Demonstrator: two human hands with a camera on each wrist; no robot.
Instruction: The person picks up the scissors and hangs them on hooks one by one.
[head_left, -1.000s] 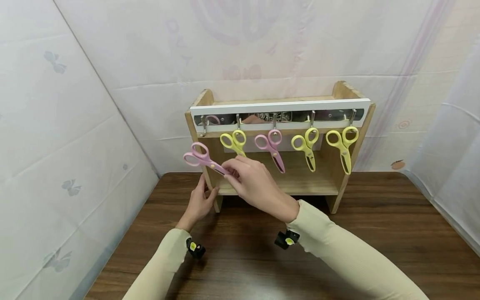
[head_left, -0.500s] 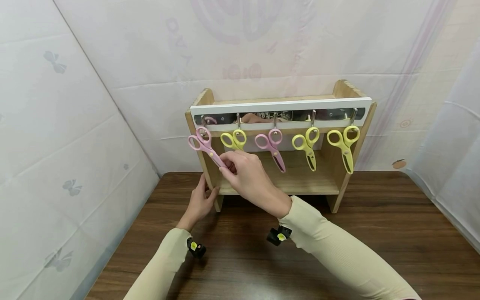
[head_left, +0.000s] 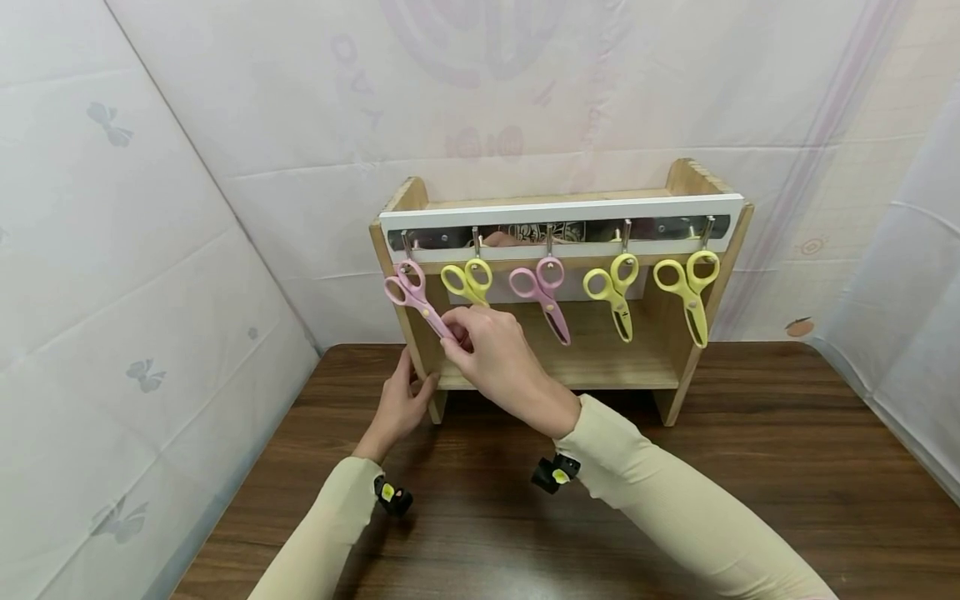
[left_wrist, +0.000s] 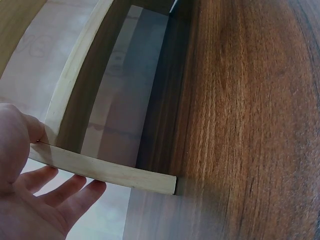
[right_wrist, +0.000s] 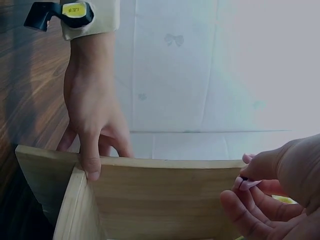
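Note:
My right hand (head_left: 501, 354) pinches pink scissors (head_left: 425, 312) by the blade end between thumb and fingers. Their upper handle loop is at the leftmost hook (head_left: 405, 242) of the rail, overlapping its lower end. In the right wrist view only the pink blade tip (right_wrist: 245, 183) shows at the fingertips. My left hand (head_left: 397, 408) grips the left side panel (left_wrist: 135, 175) of a small wooden shelf (head_left: 630, 367). Its thumb lies on the inner side where the lower board meets the panel, with the other fingers on the outer face.
To the right hang yellow scissors (head_left: 467, 279), partly behind my right hand, another pink pair (head_left: 542, 287), and two more yellow pairs, each on its own hook. A white board (head_left: 562, 206) carries the hook rail. The shelf stands on a dark wood table (head_left: 787, 467) before white cloth walls.
My right hand has brought the pink scissors up and right, so the handle loop now sits at the leftmost hook rather than lower left of it. The left hand stays put.

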